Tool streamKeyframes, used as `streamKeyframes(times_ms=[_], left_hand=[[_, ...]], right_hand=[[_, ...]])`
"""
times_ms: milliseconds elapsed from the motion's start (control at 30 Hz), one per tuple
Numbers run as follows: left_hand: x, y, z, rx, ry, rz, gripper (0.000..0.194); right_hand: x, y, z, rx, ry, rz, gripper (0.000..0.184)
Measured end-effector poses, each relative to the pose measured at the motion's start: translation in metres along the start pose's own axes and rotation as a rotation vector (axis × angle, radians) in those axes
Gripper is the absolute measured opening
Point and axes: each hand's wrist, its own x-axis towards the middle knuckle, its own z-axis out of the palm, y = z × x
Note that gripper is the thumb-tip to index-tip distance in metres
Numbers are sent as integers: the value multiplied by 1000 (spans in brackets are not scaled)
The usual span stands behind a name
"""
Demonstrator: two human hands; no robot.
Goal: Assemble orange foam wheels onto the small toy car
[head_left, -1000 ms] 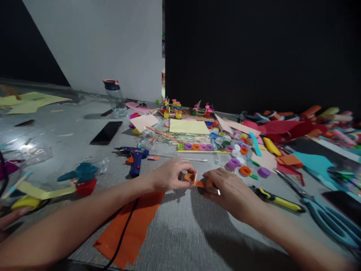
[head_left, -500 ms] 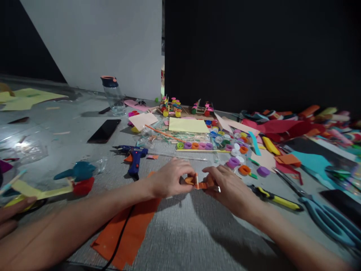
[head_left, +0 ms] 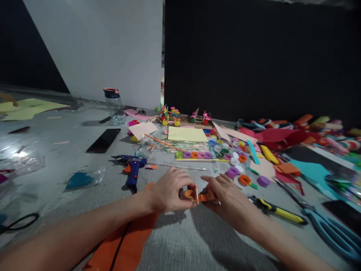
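My left hand (head_left: 169, 190) and my right hand (head_left: 229, 197) meet just above the grey floor, both pinched on one small orange paper piece (head_left: 197, 195) with a pale stick-like edge standing up in its middle. The fingers of each hand curl round an end of the piece. Under my left forearm lies a larger orange sheet (head_left: 121, 246). A blue glue gun (head_left: 134, 167) rests just beyond my left hand, and a yellow-handled cutter (head_left: 278, 210) lies right of my right hand.
Coloured bottle caps (head_left: 234, 162), a yellow sheet (head_left: 187, 134) and paper scraps crowd the floor ahead. Blue scissors (head_left: 329, 226) lie at right. A black phone (head_left: 103, 140) and a clear bottle (head_left: 114, 106) sit at the back left, a teal scrap (head_left: 79, 180) nearer left.
My hands have drawn closer together on the orange piece and sit slightly lower in view. The view shifted, so the red and yellow items and another hand at the far left dropped out.
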Motion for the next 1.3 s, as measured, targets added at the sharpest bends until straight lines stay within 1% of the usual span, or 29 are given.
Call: streamKeyframes(times_ms=[100, 167, 300, 367, 433, 500, 567, 600, 633, 667, 733, 767, 800, 867, 900, 967, 1033, 1100, 1200, 1300], left_hand=[[-1, 2, 0, -3, 16, -27, 24], [-2, 2, 1, 2, 18, -28, 26], [-3, -3, 5, -4, -52, -53, 42], [-3, -7, 6, -25, -94, -51, 51], [-4, -11, 3, -53, -143, -31, 59], [-5, -15, -6, -99, -222, -24, 66], [-5, -18, -19, -180, -290, -62, 71], [-4, -20, -26, -247, -299, -105, 71], [-4, -22, -31, -325, -283, -156, 68], [-4, -25, -36, -398, -244, -210, 61], [-4, -32, -38, -491, -121, -307, 42], [-4, -35, -36, -497, -50, -345, 36], [-5, -39, -33, -479, 19, -380, 34], [-6, -43, -26, -435, 121, -428, 31], [-7, -45, -23, -423, 155, -441, 29], [-8, -45, -19, -416, 195, -454, 25], [-9, -44, -17, -422, 214, -461, 23], [-10, -43, -17, -432, 216, -465, 22], [-10, -43, -16, -446, 206, -459, 17], [-9, -42, -16, -438, 193, -437, 14]], right_hand=[[-1, 0, 0, 10, 33, -13, 56], [-1, 0, 1, 10, 50, -18, 58], [-2, -3, -3, 21, 50, 17, 64], [-7, -4, -11, 82, 51, 42, 62], [-15, -3, -24, 166, 62, 61, 55], [-18, 1, -40, 221, 84, 77, 46], [-7, 8, -56, 233, 105, 89, 38], [6, 13, -63, 229, 116, 87, 34], [24, 17, -68, 224, 102, 80, 31], [48, 22, -72, 219, 92, 70, 27], [108, 31, -74, 123, 21, 61, 21], [142, 34, -72, 84, 13, 85, 19], [176, 38, -69, 54, 11, 107, 21], [238, 43, -60, -21, 1, 154, 29], [265, 45, -54, -60, -5, 179, 31], [308, 46, -41, -142, -1, 200, 34], [338, 45, -28, -225, 20, 187, 35], [360, 43, -15, -301, 44, 156, 35], [379, 42, 0, -390, 49, 106, 35], [389, 45, 8, -445, 16, 55, 34]])
